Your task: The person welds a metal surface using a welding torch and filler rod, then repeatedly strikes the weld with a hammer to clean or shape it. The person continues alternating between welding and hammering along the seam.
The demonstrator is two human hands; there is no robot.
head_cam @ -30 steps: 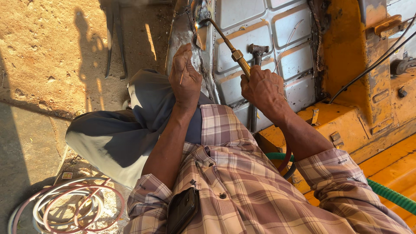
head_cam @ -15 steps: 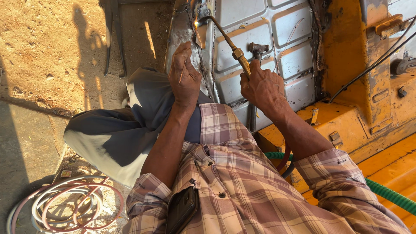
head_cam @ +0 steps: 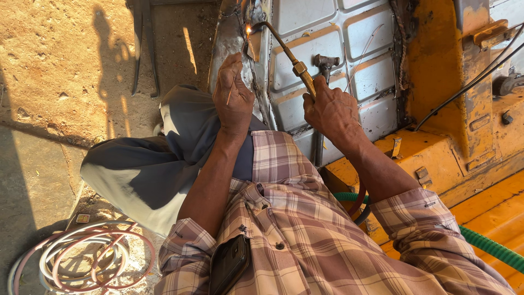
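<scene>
My right hand (head_cam: 333, 112) grips a brass welding torch (head_cam: 289, 57) whose bent tip reaches up to the edge of a grey ribbed metal panel (head_cam: 327, 33). A small bright flame (head_cam: 248, 30) glows at that tip. My left hand (head_cam: 234, 93) pinches a thin filler rod (head_cam: 236, 76) that points up toward the flame. It rests against the panel's bent grey edge strip (head_cam: 226, 38). Both forearms come out of rolled checked sleeves.
A hammer (head_cam: 326, 61) leans on the panel beside the torch. Yellow machine bodywork (head_cam: 436, 82) with black cables fills the right. A green hose (head_cam: 491, 247) runs at lower right. Coiled white and pink tubing (head_cam: 82, 257) lies on the sandy ground. My bent knee (head_cam: 180, 136) sits left of the panel.
Both hands hold nearly the same place. A bright glow now shows at the torch tip, and the left hand has shifted slightly with the rod.
</scene>
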